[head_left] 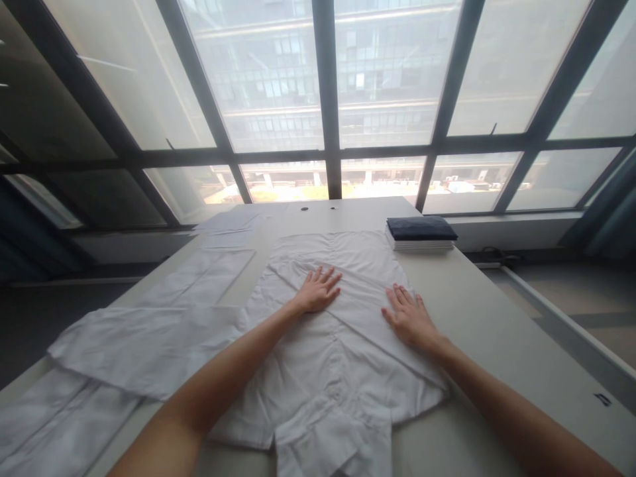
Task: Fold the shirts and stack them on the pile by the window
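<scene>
Just nearer than the dark navy folded stack (422,228), a wrinkled white cotton garment (348,344) lies spread beneath the spread-fingered, well-parted left hand (318,290) and right hand (408,317), palms down, seemingly to flatten its creases.

A dark folded cloth (422,228) tops a stack of white folded cloths (423,246) near the far right edge of the bench (489,331); loose white cloths (154,341) overlap along its left side. Beyond, dark-framed windows (326,79) face a building (278,83), between blue-grey curtains (609,209)
</scene>
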Demonstrator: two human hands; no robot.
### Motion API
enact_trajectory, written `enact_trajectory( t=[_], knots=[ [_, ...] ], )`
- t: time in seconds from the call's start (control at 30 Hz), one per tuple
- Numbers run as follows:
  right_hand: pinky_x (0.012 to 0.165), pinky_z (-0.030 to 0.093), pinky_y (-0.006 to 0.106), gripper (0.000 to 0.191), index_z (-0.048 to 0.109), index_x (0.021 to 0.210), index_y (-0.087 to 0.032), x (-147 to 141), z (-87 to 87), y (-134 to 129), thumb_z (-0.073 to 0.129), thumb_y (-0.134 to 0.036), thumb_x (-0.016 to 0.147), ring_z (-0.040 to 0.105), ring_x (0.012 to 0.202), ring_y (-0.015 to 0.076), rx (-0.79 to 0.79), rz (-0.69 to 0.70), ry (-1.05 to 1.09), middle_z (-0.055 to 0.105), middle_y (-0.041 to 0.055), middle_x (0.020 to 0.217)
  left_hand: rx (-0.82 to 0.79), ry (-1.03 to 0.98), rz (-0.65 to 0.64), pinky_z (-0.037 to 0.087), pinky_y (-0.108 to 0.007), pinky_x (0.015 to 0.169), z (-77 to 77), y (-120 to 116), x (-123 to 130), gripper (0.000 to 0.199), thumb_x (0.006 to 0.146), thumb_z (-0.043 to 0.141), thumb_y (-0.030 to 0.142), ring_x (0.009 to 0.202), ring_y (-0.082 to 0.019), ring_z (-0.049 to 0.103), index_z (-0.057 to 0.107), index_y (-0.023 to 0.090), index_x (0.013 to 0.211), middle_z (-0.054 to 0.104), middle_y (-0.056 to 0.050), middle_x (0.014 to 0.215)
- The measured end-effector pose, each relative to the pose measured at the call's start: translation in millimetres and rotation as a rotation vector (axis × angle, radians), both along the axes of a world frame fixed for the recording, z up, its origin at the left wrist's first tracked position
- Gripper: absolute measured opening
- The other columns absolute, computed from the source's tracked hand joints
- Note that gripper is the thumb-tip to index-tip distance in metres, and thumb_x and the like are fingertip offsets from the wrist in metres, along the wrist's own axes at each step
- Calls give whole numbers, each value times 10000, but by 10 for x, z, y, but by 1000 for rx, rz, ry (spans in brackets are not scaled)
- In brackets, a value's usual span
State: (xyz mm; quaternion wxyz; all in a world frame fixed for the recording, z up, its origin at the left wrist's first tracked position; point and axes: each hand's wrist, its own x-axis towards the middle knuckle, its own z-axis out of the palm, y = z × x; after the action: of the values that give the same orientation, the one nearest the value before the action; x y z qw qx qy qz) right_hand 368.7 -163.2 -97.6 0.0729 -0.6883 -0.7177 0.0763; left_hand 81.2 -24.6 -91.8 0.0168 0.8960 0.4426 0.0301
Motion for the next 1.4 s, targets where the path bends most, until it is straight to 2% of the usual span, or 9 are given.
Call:
enact_trajectory(
  t=[0.2,0.37,0.53,0.7,0.97,1.3,1.4],
  knots=[
    [1220,52,573,680,256,1604,-155,0,-77,-359,284,-505,1022,111,1552,275,29,-17,4,158,123,1680,21,-8,-29,169,-636,1188,-24,-312,-8,609,1039,262,598,1536,-393,100,272,359,1599,165,-16,1687],
    [1222,55,568,683,255,1602,-134,-47,-17,-454,293,-487,1019,106,1552,280,1,-30,6,150,133,1679,8,7,-38,174,-638,1183,24,-395,-1,609,1041,258,595,1537,-385,114,269,353,1600,180,-33,1684],
    [1202,60,624,677,259,1602,-152,-63,37,-536,302,-483,1013,116,1549,306,-30,-44,23,157,138,1678,-3,-11,-35,155,-630,1190,1,-467,-7,610,1039,270,595,1539,-378,106,276,350,1598,176,-32,1685],
    [1208,45,605,654,384,1549,-148,4,42,-546,366,-505,1002,109,1548,319,62,20,15,224,166,1661,0,-30,-16,163,-632,1188,-29,-549,-61,609,1037,278,602,1539,-383,103,283,357,1595,175,-25,1684],
    [1209,83,601,657,335,1577,-178,4,-48,-499,332,-521,1017,114,1550,306,40,62,3,188,128,1674,18,-11,7,174,-632,1186,-21,-626,-182,601,1040,272,598,1538,-375,123,275,367,1595,177,-18,1684],
    [1213,98,592,658,325,1583,-186,-2,-44,-488,315,-522,1017,119,1550,300,14,51,-31,186,113,1677,24,-64,0,186,-617,1193,-19,-664,-196,586,1045,299,560,1537,-356,148,324,330,1584,222,-34,1674],
    [1214,109,591,658,313,1587,-194,-7,-40,-491,300,-525,1019,119,1550,295,4,44,-45,180,102,1679,25,-91,-2,183,-612,1197,-8,-679,-197,603,1044,309,560,1542,-341,140,273,329,1600,217,-35,1675]
  ],
)
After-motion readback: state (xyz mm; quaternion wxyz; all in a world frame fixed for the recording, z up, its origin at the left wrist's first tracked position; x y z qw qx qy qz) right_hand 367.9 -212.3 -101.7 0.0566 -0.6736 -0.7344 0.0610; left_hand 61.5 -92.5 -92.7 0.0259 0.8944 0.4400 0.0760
